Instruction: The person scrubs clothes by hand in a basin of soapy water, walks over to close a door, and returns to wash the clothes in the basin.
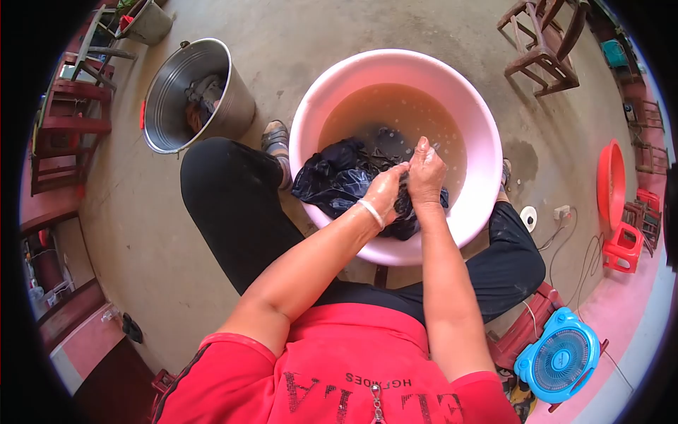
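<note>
A large pink basin (487, 141) stands between my knees, holding cloudy brown water (374, 106) with suds. Dark wet clothing (332, 177) is bunched along its near and left side, partly underwater. My left hand (385, 189), with a white bracelet at the wrist, is closed around a fold of the dark cloth. Close beside it, my right hand (426, 173) is also closed on the cloth, thumb pointing up. Both hands are wet and over the near half of the basin. The gripped folds are mostly hidden by the fingers.
A metal bucket (244, 106) with clothes inside stands at the left. Wooden chairs (544, 56) are at the upper right. A blue fan (561, 359), a red stool (623, 247), a red basin (611, 180) and cables (590, 258) lie to the right.
</note>
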Motion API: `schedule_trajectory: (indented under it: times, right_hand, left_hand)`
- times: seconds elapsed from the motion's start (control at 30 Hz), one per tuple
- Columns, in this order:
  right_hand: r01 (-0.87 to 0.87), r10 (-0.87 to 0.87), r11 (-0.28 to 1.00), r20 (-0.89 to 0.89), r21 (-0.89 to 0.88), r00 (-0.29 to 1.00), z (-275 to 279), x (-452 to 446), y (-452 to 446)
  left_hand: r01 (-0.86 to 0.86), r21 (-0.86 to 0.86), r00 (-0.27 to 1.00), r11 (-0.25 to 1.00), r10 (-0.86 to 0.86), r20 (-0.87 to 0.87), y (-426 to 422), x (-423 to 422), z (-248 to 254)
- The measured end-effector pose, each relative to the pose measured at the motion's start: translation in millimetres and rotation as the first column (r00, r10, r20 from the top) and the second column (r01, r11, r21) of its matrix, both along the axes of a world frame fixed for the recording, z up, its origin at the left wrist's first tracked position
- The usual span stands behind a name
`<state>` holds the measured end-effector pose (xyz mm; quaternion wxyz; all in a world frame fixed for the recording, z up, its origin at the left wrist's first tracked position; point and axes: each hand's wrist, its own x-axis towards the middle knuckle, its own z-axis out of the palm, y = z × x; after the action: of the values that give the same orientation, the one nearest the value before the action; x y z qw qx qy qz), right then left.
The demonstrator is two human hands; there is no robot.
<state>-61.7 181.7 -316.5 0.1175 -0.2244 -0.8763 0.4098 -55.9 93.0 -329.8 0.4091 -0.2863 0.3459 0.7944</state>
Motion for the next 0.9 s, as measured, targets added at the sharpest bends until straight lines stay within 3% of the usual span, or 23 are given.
schedule_trajectory:
  times: [0.03,0.1,0.13,0.17,0.23,0.27,0.3,0.33,0.37,0.4,0.43,0.47,0.5,0.6,0.63,0.67,0.7,0.73,0.77,0.8,0.83,0.87,0.9]
  right_hand:
    - [0.008,-0.008,0.998,-0.008,0.068,1.0,-12.8,0.3,7.3]
    - [-0.096,0.116,0.991,-0.236,0.093,0.965,-10.1,10.7,-12.1]
    - [-0.234,0.261,0.963,-0.231,0.137,0.937,7.0,19.3,-31.1]
    - [-0.241,0.267,0.961,-0.228,0.136,0.936,6.6,20.2,-38.3]
    - [-0.125,0.185,0.971,-0.311,0.202,0.932,5.1,26.0,-45.6]
    - [-0.091,0.129,0.98,-0.219,0.176,0.967,0.5,20.3,-23.6]
    - [0.028,-0.015,0.986,-0.08,0.163,0.997,-12.7,13.2,-2.3]
    - [-0.056,0.053,0.995,0.045,0.077,0.998,-22.4,17.5,19.3]
    - [-0.132,0.132,0.991,0.164,-0.015,0.978,-31.7,24.8,38.0]
    - [-0.136,0.136,0.991,0.156,-0.01,0.978,-43.5,37.4,51.8]
    - [-0.138,0.19,0.97,0.265,-0.201,0.945,-55.5,52.1,63.9]
    - [-0.11,0.259,0.917,0.364,-0.384,0.895,-60.5,61.0,70.6]
    - [-0.114,0.262,0.919,0.367,-0.379,0.892,-56.3,63.4,72.2]
    - [0.071,-0.061,0.916,0.038,-0.394,0.997,-38.5,61.6,57.5]
    - [0.075,-0.064,0.914,0.042,-0.398,0.997,-38.1,53.2,51.6]
    - [0.054,-0.047,0.933,0.03,-0.355,0.998,-39.4,44.4,46.9]
    - [0.033,-0.029,0.95,0.018,-0.311,0.999,-37.5,39.4,38.1]
    - [-0.052,0.024,0.956,-0.102,-0.288,0.994,-11.1,31.6,10.1]
    - [-0.134,0.079,0.958,-0.218,-0.253,0.973,24.0,24.3,-22.8]
    - [-0.278,0.253,0.954,-0.204,-0.107,0.946,46.6,27.4,-46.0]
    - [-0.416,0.416,0.909,-0.164,0.037,0.895,58.7,32.5,-58.2]
    - [-0.413,0.413,0.91,-0.16,0.038,0.896,51.5,30.2,-56.7]
    - [-0.311,0.324,0.946,-0.173,0.096,0.93,36.2,21.7,-53.0]
  left_hand:
    - [0.014,-0.055,0.999,0.998,-0.017,-0.036,3.6,1.2,-24.2]
    - [0.049,-0.105,0.984,0.993,-0.066,-0.163,-4.0,-4.0,23.0]
    - [0.165,-0.017,0.713,0.986,-0.131,-0.689,-10.8,-3.3,-135.4]
    - [-0.293,0.385,0.941,0.875,0.336,-0.047,-17.9,14.7,-95.1]
    - [-0.01,0.736,0.953,0.677,0.229,-0.198,-8.6,-4.9,-112.2]
    - [-0.018,0.158,0.996,0.987,0.004,0.088,-6.3,-7.8,-38.1]
    - [0.284,-0.442,0.955,0.851,-0.211,0.208,-13.9,-20.9,32.1]
    - [0.15,-0.158,0.98,0.976,-0.126,0.155,-17.7,-21.7,25.8]
    - [0.009,0.153,0.991,0.988,-0.029,0.131,-20.8,-24.1,19.4]
    - [0.03,0.135,0.995,0.99,-0.043,0.09,-26.4,-33.0,23.7]
    - [0.077,0.195,0.997,0.978,-0.075,-0.017,-31.1,-38.5,-4.4]
    - [0.141,0.05,0.987,0.989,-0.137,-0.084,-35.8,-40.9,-12.7]
    - [0.196,-0.1,0.969,0.976,-0.208,-0.134,-36.4,-39.9,-21.8]
    - [0.193,-0.257,0.962,0.947,-0.234,-0.14,-21.8,-15.0,-43.2]
    - [0.182,-0.328,0.963,0.927,-0.235,-0.13,-18.0,-9.4,-46.9]
    - [0.186,-0.333,0.963,0.924,-0.239,-0.126,-16.4,-7.4,-57.3]
    - [0.153,-0.234,0.984,0.96,-0.169,-0.051,-15.4,-7.6,-74.9]
    - [0.106,-0.136,0.994,0.985,-0.103,0.029,-14.4,-10.0,-97.3]
    - [0.082,-0.19,0.996,0.978,-0.076,0.038,-12.0,-12.8,-133.9]
    - [0.082,-0.191,0.996,0.978,-0.076,0.038,-13.9,-13.3,-123.0]
    - [-0.047,-0.076,0.998,0.996,0.043,-0.051,-16.7,-13.5,-98.0]
    - [-0.165,0.051,0.978,0.985,0.17,-0.121,-17.7,-12.9,-74.1]
    - [-0.163,0.054,0.979,0.985,0.168,-0.118,-12.5,-12.3,-60.2]
